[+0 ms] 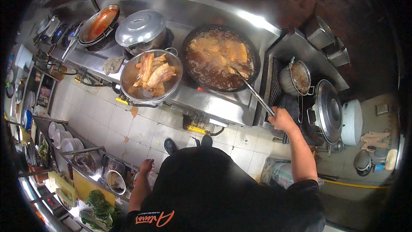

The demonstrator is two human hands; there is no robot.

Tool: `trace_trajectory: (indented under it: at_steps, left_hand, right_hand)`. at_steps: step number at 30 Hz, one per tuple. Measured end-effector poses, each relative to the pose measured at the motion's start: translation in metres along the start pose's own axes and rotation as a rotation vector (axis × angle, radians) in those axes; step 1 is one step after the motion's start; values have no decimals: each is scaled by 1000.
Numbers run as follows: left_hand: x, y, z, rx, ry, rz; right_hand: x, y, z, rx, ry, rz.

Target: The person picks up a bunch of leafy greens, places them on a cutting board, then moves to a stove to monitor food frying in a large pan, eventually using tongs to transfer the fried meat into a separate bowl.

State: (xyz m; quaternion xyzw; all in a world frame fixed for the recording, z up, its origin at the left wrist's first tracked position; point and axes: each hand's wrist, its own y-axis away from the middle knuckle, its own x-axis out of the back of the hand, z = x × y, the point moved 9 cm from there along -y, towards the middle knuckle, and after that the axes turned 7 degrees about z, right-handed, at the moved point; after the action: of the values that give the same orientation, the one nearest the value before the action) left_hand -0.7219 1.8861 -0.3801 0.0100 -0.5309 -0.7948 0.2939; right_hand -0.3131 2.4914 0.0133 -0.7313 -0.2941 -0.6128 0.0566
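Note:
My right hand [282, 118] grips the end of a long metal utensil [256, 92]. Its far tip dips into a large dark wok [222, 88] of bubbling brown oil on the range, and the tip itself is hidden. Slabs of meat [237, 53] fry in that oil. Left of the wok, a metal bowl [128, 91] with ring handles holds several browned pieces of pork belly [161, 74]. My left hand [147, 165] hangs low at my side, away from the range. Its fingers look loosely curled, and I see nothing clearly held in them.
A lidded aluminium pot [141, 27] and a red-stained pan [101, 24] stand farther left. Right are a pot with a strainer [294, 79] and a big lidded pot [329, 111]. Stacked plates [71, 145] and leafy greens [98, 207] lie lower left. A yellow gas valve [197, 130] juts below the range.

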Motion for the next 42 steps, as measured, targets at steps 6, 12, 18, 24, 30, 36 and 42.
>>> trace_trajectory:
  at_steps: [6,12,18,24,30,36,42]
  left_hand:
    - [6,-26,-23,0,-18,-5]
    - [4,-5,-36,70,86,66]
    - [12,-8,-65,-187,-181,32]
    - [-3,7,-79,145,50,-5]
    - [-3,-9,-75,110,97,-1]
    - [14,-35,-39,-89,-31,9]
    - [20,-23,-26,26,9,31]
  right_hand:
    - [9,3,-50,-276,-107,-199]
    - [5,-17,-69,82,353,93]
    - [23,1,-77,30,203,86]
    - [33,11,-68,-15,-35,127]
    - [54,14,-148,111,-96,110]
    - [36,-3,-250,363,-11,124]
    - [-18,-21,-315,439,88,-39]
